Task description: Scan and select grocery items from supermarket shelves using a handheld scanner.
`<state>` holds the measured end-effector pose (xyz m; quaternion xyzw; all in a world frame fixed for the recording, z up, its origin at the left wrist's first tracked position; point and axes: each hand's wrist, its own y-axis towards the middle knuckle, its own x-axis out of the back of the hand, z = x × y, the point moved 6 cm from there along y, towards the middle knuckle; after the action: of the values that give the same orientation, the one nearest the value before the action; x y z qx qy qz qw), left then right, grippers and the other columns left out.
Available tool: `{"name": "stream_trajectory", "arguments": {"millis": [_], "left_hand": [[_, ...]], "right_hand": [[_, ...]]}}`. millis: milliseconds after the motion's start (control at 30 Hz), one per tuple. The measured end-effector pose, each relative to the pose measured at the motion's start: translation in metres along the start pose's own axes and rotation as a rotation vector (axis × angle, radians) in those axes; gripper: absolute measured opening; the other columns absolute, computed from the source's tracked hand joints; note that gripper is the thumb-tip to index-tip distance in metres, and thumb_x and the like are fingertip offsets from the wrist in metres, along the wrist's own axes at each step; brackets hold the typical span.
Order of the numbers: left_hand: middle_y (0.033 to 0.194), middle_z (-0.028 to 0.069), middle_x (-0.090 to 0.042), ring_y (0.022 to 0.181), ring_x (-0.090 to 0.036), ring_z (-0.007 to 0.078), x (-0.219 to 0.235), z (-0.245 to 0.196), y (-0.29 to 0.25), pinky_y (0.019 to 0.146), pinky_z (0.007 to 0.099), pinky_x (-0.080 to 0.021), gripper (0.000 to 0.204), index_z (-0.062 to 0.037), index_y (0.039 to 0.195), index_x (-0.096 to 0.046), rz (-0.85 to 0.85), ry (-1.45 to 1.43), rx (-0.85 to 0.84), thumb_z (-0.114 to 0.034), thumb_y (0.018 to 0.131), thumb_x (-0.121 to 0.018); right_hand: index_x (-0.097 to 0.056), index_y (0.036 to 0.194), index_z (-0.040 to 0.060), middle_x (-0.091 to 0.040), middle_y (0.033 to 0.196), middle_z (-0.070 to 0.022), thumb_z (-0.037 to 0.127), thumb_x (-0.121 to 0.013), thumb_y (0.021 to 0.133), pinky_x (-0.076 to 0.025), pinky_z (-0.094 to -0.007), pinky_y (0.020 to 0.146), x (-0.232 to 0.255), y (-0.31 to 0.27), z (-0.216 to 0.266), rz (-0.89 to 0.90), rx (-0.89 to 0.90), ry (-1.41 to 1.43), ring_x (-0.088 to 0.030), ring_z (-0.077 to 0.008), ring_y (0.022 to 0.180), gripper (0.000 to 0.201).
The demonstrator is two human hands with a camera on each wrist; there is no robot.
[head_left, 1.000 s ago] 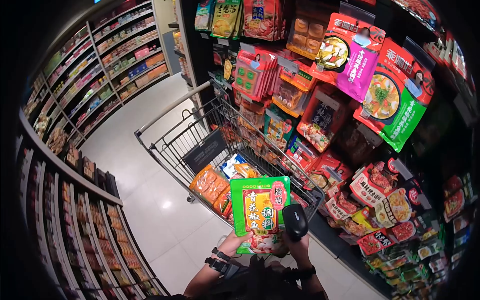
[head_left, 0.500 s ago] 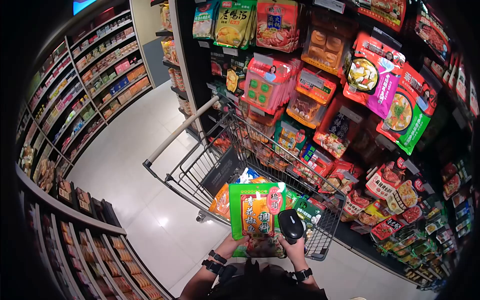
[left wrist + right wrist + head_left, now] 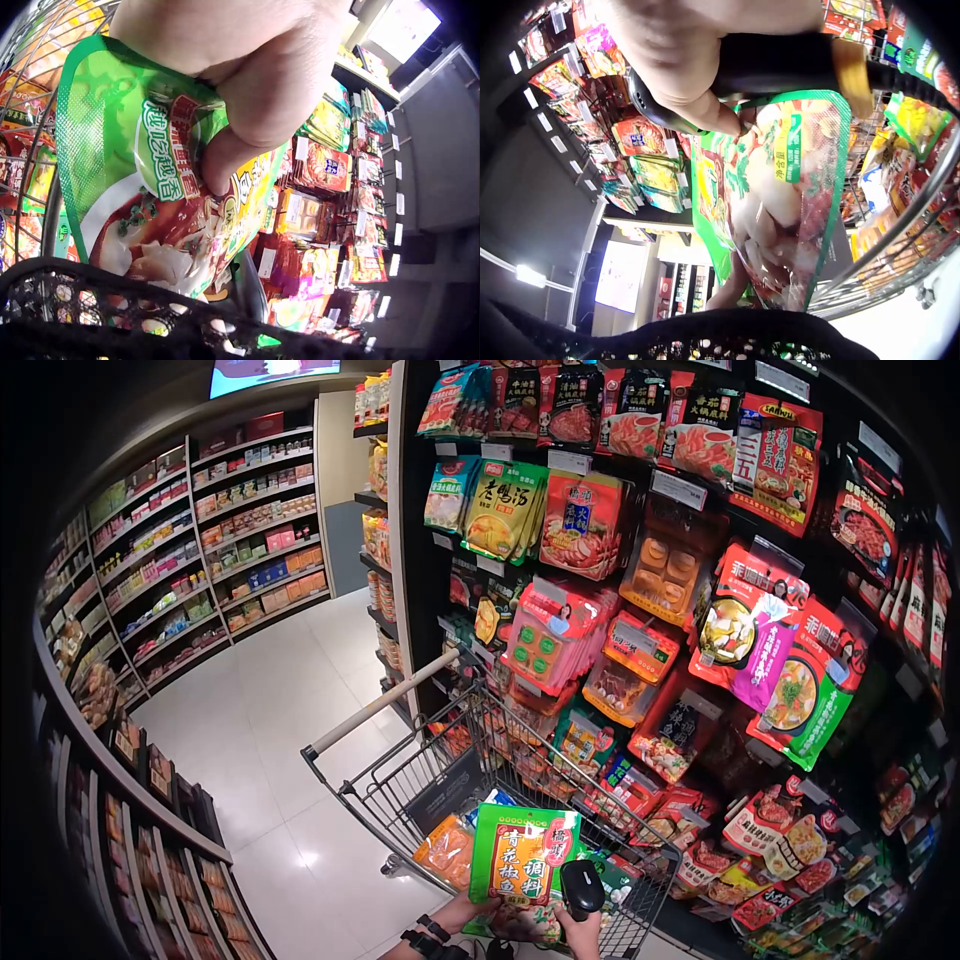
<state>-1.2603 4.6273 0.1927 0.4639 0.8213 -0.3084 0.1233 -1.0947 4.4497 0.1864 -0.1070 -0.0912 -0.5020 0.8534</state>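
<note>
A green seasoning packet (image 3: 524, 860) with yellow and red panels and large Chinese characters is held upright, its front facing me, over the shopping cart. My left hand (image 3: 460, 912) grips its lower left part; in the left wrist view the left thumb (image 3: 244, 142) presses on the printed front. My right hand (image 3: 580, 934) grips a black handheld scanner (image 3: 582, 886) at the packet's lower right. In the right wrist view the scanner's black handle (image 3: 780, 64) lies along the packet's edge, with the right fingertips right at the packet.
The shopping cart (image 3: 385, 702) stands close in front, with orange packs (image 3: 446, 852) and other bags inside. Hanging seasoning bags (image 3: 584, 525) fill the rack on the right. Shelves (image 3: 160, 570) line the left side. Tiled floor (image 3: 270, 730) runs between them.
The head view has tilted upward, so the packet, hands and cart sit lower and more upper rack rows and a screen show. Both hands keep hold of the packet and scanner.
</note>
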Motion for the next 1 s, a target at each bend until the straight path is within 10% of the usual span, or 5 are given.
{"name": "stream_trajectory", "arguments": {"millis": [600, 767, 867, 900, 1000], "left_hand": [[0.105, 0.0021, -0.058, 0.093, -0.055, 0.0118, -0.056, 0.019, 0.075, 0.083, 0.0279, -0.044, 0.039, -0.0071, 0.122, -0.047, 0.199, 0.134, 0.139, -0.015, 0.086, -0.06], [0.102, 0.0019, -0.059, 0.096, -0.055, 0.0117, -0.045, 0.002, 0.081, 0.085, 0.0278, -0.044, 0.034, -0.0053, 0.117, -0.052, 0.247, 0.139, 0.133, -0.014, 0.086, -0.06], [0.1, 0.0017, -0.059, 0.095, -0.055, 0.012, -0.03, -0.016, 0.082, 0.085, 0.0277, -0.044, 0.03, -0.0042, 0.113, -0.054, 0.2, 0.164, 0.107, -0.012, 0.084, -0.062], [0.099, 0.0017, -0.06, 0.094, -0.056, 0.0123, -0.024, -0.021, 0.084, 0.084, 0.0275, -0.045, 0.029, -0.0038, 0.111, -0.055, 0.124, 0.152, 0.104, -0.011, 0.084, -0.063], [0.092, 0.003, -0.06, 0.089, -0.056, 0.0135, -0.004, -0.041, 0.083, 0.08, 0.027, -0.045, 0.02, -0.0042, 0.099, -0.055, 0.087, 0.162, 0.134, -0.007, 0.081, -0.064]], "right_hand": [[-0.049, 0.114, -0.0012, -0.053, 0.103, -0.009, 0.012, -0.063, 0.078, -0.041, -0.0338, 0.077, 0.071, 0.009, 0.049, -0.002, -0.409, 0.202, -0.048, -0.0193, 0.091, 0.041], [-0.047, 0.118, -0.0028, -0.053, 0.109, -0.0115, 0.008, -0.06, 0.077, -0.04, -0.0339, 0.084, 0.056, 0.02, 0.035, -0.031, -0.329, 0.081, -0.049, -0.0238, 0.098, 0.045], [-0.058, 0.103, 0.0024, -0.061, 0.092, -0.0033, 0.006, -0.072, 0.07, -0.046, -0.0273, 0.072, 0.035, 0.052, -0.051, 0.009, -0.155, 0.337, -0.056, -0.012, 0.08, 0.036], [-0.059, 0.099, 0.0029, -0.06, 0.089, -0.0019, 0.005, -0.071, 0.07, -0.045, -0.0264, 0.068, 0.026, 0.045, 0.018, -0.036, -0.137, 0.299, -0.055, -0.0102, 0.076, 0.031], [-0.06, 0.099, 0.0025, -0.063, 0.084, -0.0008, 0.01, -0.071, 0.073, -0.045, -0.0248, 0.067, 0.002, 0.046, 0.025, -0.012, -0.095, 0.266, -0.056, -0.0084, 0.075, 0.029]]}}
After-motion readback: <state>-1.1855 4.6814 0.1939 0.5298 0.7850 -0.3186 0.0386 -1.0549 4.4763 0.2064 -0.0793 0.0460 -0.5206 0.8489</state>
